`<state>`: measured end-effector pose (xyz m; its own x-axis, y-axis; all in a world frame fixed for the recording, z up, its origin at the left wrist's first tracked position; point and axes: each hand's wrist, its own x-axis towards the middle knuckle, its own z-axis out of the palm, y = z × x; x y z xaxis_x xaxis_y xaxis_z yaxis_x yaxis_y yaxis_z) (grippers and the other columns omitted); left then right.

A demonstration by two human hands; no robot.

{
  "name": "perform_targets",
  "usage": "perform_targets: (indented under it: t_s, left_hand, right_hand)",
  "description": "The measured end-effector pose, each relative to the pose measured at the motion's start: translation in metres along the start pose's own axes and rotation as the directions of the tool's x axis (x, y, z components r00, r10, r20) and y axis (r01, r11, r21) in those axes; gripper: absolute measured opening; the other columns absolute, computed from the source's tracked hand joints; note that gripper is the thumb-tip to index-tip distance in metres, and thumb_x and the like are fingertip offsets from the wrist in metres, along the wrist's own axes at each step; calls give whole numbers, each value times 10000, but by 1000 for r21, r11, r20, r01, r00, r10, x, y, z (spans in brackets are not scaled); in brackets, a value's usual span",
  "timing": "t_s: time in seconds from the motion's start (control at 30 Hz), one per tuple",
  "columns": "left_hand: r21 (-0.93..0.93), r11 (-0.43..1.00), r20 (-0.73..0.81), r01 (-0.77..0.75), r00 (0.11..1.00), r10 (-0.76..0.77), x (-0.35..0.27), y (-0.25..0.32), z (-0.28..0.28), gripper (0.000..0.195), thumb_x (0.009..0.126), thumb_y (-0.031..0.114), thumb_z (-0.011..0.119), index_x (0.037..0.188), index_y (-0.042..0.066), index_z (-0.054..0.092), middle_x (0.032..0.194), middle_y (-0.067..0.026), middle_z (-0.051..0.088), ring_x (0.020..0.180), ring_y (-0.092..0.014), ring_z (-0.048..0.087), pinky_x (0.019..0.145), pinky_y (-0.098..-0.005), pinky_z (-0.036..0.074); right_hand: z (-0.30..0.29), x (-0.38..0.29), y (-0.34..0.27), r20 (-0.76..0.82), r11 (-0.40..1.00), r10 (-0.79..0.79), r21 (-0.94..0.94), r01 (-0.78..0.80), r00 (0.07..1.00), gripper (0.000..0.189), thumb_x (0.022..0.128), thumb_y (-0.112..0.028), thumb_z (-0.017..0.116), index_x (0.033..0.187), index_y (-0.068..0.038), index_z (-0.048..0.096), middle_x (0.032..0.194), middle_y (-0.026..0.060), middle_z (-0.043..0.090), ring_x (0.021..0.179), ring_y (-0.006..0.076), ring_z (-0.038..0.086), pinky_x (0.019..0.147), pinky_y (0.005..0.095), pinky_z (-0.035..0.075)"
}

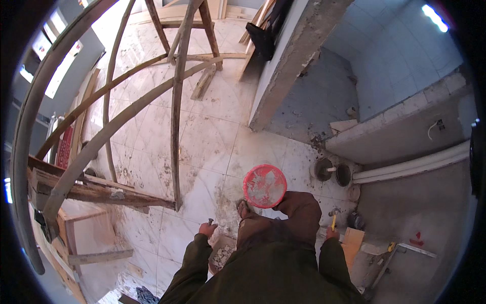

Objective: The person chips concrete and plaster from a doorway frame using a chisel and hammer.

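Observation:
My left hand (208, 229) is closed around a short metal tool (210, 221), perhaps a chisel, whose end sticks up out of the fist. At the right, my right hand (332, 233) grips a hammer (334, 218) by its yellow handle, with the head pointing away from me. Between the hands and farther forward, a round red plastic bucket or lid (265, 186), smeared with grey mortar, is at my knees. Beside my left forearm, a container of broken rubble (223, 255) is partly hidden by my body.
Wooden pole scaffolding (176, 114) stands at the left on the tiled floor. A wall end (279, 91) juts in ahead. Two buckets (322, 169) sit near white pipes (412, 167) at the right. A metal square (415, 250) and a board (353, 243) lie beside my right arm.

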<state>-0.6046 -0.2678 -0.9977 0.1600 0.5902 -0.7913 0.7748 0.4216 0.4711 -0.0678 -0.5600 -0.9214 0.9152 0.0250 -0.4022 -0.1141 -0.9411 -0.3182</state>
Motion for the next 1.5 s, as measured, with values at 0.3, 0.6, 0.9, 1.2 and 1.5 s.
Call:
perform_targets:
  t_s: [0.3, 0.6, 0.9, 1.2, 1.5]
  left_hand:
    - [186, 968, -2, -170, 985, 174, 69, 85, -8, 644, 680, 501, 652, 939, -85, 581, 971, -258, 618, 944, -380, 594, 824, -427, 467]
    - [548, 340, 224, -764, 526, 821, 125, 80, 70, 362, 803, 271, 511, 1070, 29, 541, 1119, -292, 519, 1003, -428, 532, 832, -494, 445]
    - [-563, 816, 432, 134, 889, 152, 124, 134, 14, 203, 910, 200, 478, 912, 22, 575, 823, -115, 596, 751, -254, 577, 629, -362, 471]
    - [-187, 900, 110, -393, 902, 417, 62, 304, -74, 319, 923, 242, 434, 1071, -22, 535, 1022, -199, 579, 971, -328, 542, 787, -411, 446]
    - [328, 829, 2, -452, 878, 478, -115, 472, -160, 402, 923, 302, 440, 1134, -21, 550, 1184, -232, 546, 1137, -325, 505, 925, -402, 407]
  right_hand:
    - [27, 6, 91, -112, 968, 223, 144, -206, 968, 322, 733, -293, 635, 824, 3, 549, 597, 70, 538, 498, 185, 495, 449, 370, 372]
    - [-1, 6, 96, -418, 889, 38, -400, -221, 908, 515, 674, -452, 678, 763, 52, 618, 751, 197, 637, 739, 344, 644, 602, 461, 483]
    - [-8, 3, -45, 2, 977, 198, -82, -197, 980, 387, 662, -310, 641, 831, 39, 632, 864, 245, 636, 853, 354, 635, 756, 445, 505]
    - [106, 134, -163, 101, 978, -125, -157, 139, 987, 403, 757, -335, 620, 932, 28, 608, 863, 197, 634, 867, 353, 615, 769, 440, 495]
    - [-24, 30, -419, -100, 632, -732, 267, 727, 673, 299, 820, -318, 546, 813, -22, 581, 769, 193, 614, 730, 418, 567, 664, 482, 464]
